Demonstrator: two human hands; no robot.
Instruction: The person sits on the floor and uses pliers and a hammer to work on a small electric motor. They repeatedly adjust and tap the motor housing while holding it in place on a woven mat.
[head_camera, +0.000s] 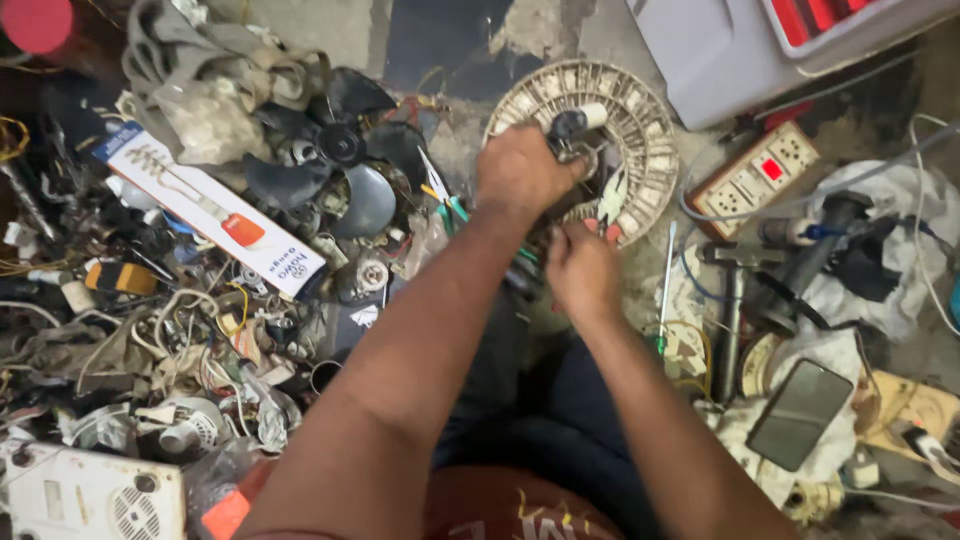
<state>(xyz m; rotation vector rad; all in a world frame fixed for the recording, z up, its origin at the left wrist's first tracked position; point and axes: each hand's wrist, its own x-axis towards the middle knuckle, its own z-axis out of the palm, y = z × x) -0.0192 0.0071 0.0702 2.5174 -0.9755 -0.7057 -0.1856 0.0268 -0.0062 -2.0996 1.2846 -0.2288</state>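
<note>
My left hand (520, 175) is closed around a small dark motor part with a white cylindrical end (580, 120), holding it above a round white fan grille (640, 120) on the floor. Just below it, my right hand (580, 270) is closed with its fingers pinching something at the underside of the same part; what it holds is hidden. Pliers with red and green handles (610, 205) lie on the grille between the hands.
A dark fan blade (330, 150) and a long white box (215, 210) lie left amid piled wires and scrap. A white power strip (755, 175), a hammer (730, 290), a phone (800, 412) and cloths sit right. A grey case (720, 50) stands behind.
</note>
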